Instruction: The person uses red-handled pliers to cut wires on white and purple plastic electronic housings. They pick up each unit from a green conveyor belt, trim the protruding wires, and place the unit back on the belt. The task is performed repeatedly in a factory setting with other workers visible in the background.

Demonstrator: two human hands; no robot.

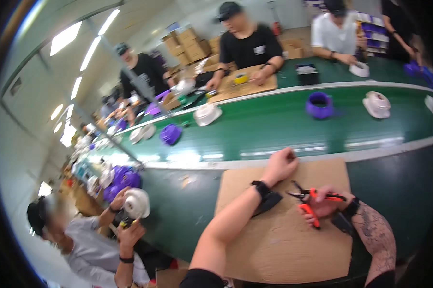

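My right hand [326,207] grips a pair of pliers [308,211] with orange and black handles over the cardboard sheet [279,249]. The jaws of the pliers are parted and point left, toward my left wrist; nothing shows between them. My left hand [280,167] reaches forward past the far edge of the cardboard, beside the conveyor's pale near rail [202,165]. Its fingers are curled inward, and whatever they may hold is hidden. Dark bands circle both of my wrists.
A green conveyor belt [264,129] carries purple housings [319,105] and white housings [377,105]. At my left, a co-worker holds a white housing [137,203]; purple parts [123,181] are piled beyond. Other people work across the belt, one at a wooden board [255,91].
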